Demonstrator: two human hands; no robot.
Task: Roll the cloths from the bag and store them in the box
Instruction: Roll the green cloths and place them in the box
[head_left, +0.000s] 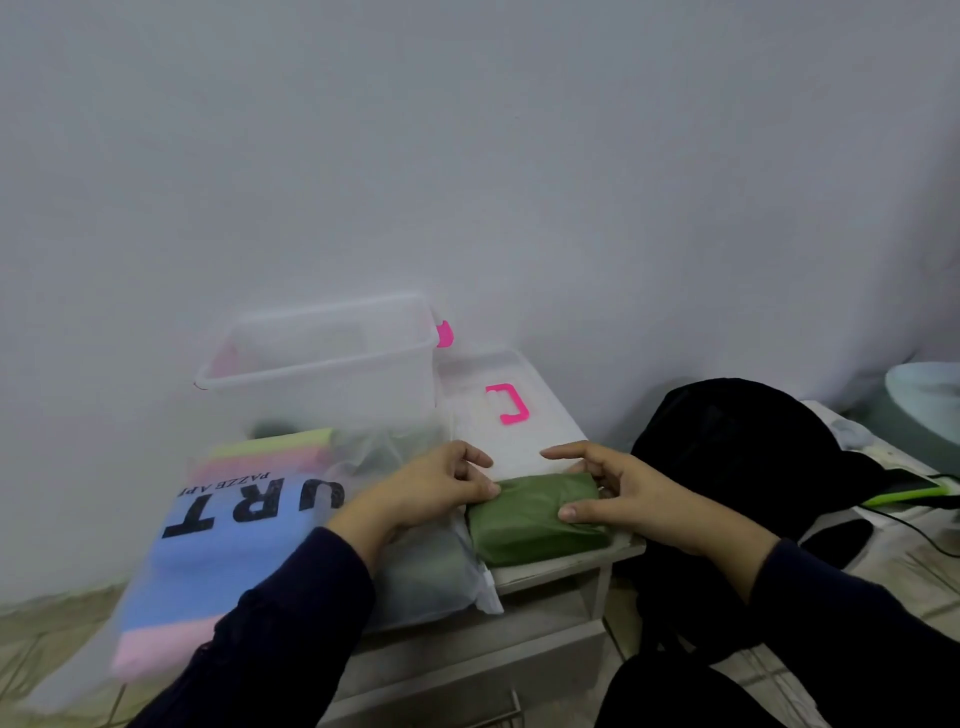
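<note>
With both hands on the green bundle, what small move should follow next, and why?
Probably lift the green cloth toward the clear box. It already looks rolled tight, the left hand and right hand grip its two ends, and the box stands open just behind, its lid off beside it.

Showing olive green on the rolled cloth (537, 519); blue, pink and yellow stripes with black lettering on the bag (228, 540) at nine o'clock; hot-pink latches on the clear box (322, 364).
</note>
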